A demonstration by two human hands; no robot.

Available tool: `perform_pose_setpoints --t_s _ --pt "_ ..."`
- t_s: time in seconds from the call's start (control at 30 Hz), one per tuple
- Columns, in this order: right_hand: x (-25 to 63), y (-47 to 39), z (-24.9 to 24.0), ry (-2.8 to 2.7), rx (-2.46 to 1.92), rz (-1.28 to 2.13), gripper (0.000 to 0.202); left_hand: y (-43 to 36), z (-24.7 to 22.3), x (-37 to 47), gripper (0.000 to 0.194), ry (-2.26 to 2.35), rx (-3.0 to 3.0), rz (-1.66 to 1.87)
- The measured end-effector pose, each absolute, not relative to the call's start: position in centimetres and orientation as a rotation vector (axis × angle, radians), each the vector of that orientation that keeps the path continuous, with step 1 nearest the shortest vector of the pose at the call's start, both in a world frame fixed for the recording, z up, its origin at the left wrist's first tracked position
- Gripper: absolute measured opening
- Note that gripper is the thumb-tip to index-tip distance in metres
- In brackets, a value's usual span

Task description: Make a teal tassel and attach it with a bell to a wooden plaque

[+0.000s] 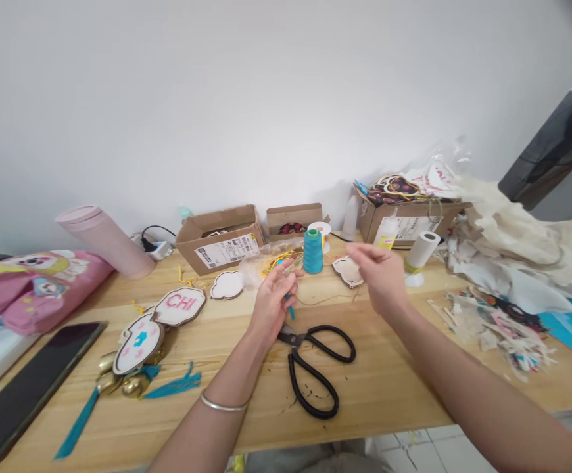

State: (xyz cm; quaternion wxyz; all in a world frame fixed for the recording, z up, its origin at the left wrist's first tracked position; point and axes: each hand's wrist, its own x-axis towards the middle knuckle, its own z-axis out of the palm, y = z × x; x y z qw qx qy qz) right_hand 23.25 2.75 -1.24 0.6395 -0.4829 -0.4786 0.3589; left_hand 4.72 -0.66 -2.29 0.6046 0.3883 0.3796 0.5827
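My left hand [275,299] has its fingers curled round a small teal thread tassel [290,311], most of it hidden by the fingers. To the right my raised right hand [377,276] is pinched closed; whatever lies between its fingertips is too small to make out. A thin brownish cord [328,301] curves between the two hands, and I cannot tell whether either holds it. Black-handled scissors [296,340] lie just below my left hand. Behind it stands a cone of teal thread [313,253]. A cloud-shaped white piece [349,270] lies partly behind my right hand.
At left are finished-looking pendants [180,302] with brass bells and teal tassels, a phone [29,387], a pink pouch [44,289] and a pink bottle [106,240]. Cardboard boxes [221,240] line the wall. Fabric scraps [503,332] and cream cloth [517,243] lie right.
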Motion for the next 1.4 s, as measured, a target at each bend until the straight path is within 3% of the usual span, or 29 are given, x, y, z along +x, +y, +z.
perform_pose_setpoints --t_s 0.2,0.4,0.5,0.63,0.77,0.97,1.13,1.23,1.4 --pt "28.2 2.1 2.3 -1.315 -1.252 0.804 0.019 -0.8 -2.6 5.1 0.037 1.097 1.203 1.151" --pt "28.3 2.1 -0.4 -1.754 -1.424 0.978 0.010 0.2 -3.6 5.8 0.029 1.320 1.808 0.932" --pt "28.2 2.9 -1.6 -1.769 -1.525 0.801 0.011 1.5 -3.4 7.5 0.028 1.341 2.245 0.740" --pt "28.1 3.3 -2.0 -1.706 -1.579 0.535 0.014 2.6 -1.4 11.0 0.046 1.572 2.564 0.323" --pt "28.3 3.3 -2.1 -1.649 -1.530 0.426 0.016 2.1 1.7 12.7 0.022 1.683 2.585 -0.056" --pt "28.5 2.9 -1.8 -1.660 -1.583 0.382 0.018 0.2 4.1 7.6 0.020 1.810 2.493 -0.104" --pt "28.5 2.9 -1.7 -1.741 -1.741 0.280 0.017 0.3 1.1 2.3 0.029 1.976 2.474 0.398" --pt "28.1 2.9 -2.0 -1.766 -1.774 0.275 0.017 0.6 -1.5 3.9 0.029 1.876 2.434 0.647" --pt "27.7 3.5 -3.2 -1.834 -1.686 0.394 0.013 0.8 -3.7 9.4 0.026 1.686 2.420 0.522"
